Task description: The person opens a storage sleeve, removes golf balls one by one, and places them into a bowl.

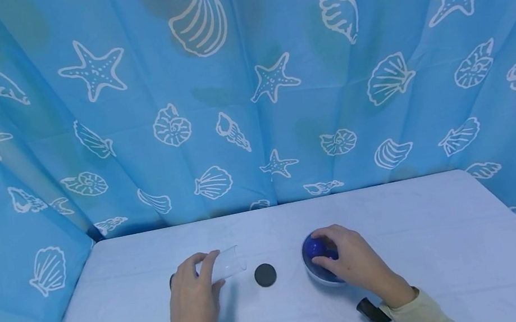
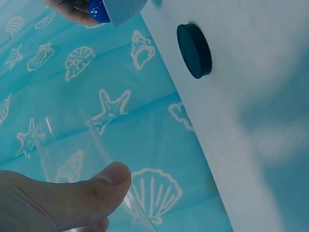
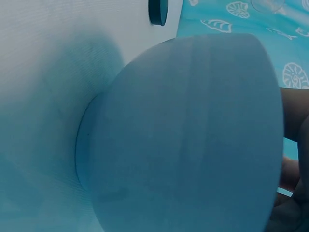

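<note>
In the head view my left hand [image 1: 193, 300] grips a clear cylindrical container [image 1: 227, 263], tilted nearly onto its side with its open end to the right. A dark edge shows at its far end, mostly hidden by the hand. The left wrist view shows the thumb pressed along the clear wall [image 2: 72, 145]. My right hand [image 1: 356, 258] pinches a shiny blue ball [image 1: 315, 247] between thumb and fingers at the bowl [image 1: 324, 281], pale outside and dark blue inside. Another dark blue shape in the bowl is partly hidden. Between the hands lies a round black lid [image 1: 265, 275].
A white cloth covers the table [image 1: 126, 263]. Behind and beside it hangs a blue curtain [image 1: 247, 94] with white shells and starfish. Dark wrist devices [image 1: 372, 311] sit below both hands, next to pale sleeves.
</note>
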`<state>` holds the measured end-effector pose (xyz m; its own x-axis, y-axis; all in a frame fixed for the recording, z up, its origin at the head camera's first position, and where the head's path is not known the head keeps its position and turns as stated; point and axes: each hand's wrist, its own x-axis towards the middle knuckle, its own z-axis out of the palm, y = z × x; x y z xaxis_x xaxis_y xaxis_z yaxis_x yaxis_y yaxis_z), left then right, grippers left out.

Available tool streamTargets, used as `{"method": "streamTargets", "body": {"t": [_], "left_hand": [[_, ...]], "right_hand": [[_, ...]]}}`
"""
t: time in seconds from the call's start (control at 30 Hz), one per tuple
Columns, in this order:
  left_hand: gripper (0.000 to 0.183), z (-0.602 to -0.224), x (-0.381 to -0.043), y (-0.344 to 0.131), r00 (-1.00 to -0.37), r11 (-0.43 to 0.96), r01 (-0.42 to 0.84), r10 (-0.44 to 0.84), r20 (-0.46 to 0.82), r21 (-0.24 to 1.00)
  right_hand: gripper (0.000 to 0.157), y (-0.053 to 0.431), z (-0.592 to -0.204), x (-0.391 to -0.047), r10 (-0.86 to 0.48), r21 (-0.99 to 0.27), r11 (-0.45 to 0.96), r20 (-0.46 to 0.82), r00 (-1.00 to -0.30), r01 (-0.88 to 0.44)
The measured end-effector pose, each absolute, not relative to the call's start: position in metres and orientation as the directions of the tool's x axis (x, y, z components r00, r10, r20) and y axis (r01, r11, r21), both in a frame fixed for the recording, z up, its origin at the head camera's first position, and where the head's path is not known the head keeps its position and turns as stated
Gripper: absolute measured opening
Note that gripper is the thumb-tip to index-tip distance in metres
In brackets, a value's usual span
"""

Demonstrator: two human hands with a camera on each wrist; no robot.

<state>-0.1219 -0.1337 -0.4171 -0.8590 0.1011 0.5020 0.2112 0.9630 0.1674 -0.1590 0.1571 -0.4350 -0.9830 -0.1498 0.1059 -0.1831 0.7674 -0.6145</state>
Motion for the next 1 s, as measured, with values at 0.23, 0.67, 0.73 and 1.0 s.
{"method": "streamTargets", "body": {"t": [0.23, 0.67, 0.73, 1.0], "left_hand": [[0.064, -0.4168, -0.1224, -0.1336, -0.857, 0.964, 0.212, 0.105, 0.505, 0.16], [0.065, -0.4183, -0.1228, -0.1329, -0.872, 0.968, 0.187, 0.086, 0.481, 0.165], [0.065, -0.4191, -0.1231, -0.133, -0.872, 0.968, 0.186, 0.084, 0.482, 0.168], [0.065, -0.4195, -0.1228, -0.1325, -0.869, 0.967, 0.186, 0.079, 0.489, 0.175]], "right_hand": [[0.046, 0.1556, -0.4363, -0.1603, -0.173, -0.595, 0.779, 0.096, -0.98, -0.196], [0.042, 0.1549, -0.4393, -0.1623, -0.194, -0.547, 0.81, 0.087, -0.977, -0.209], [0.041, 0.155, -0.4396, -0.1621, -0.205, -0.539, 0.813, 0.089, -0.975, -0.22], [0.038, 0.1569, -0.4418, -0.1633, -0.238, -0.524, 0.814, 0.091, -0.967, -0.25]]}}
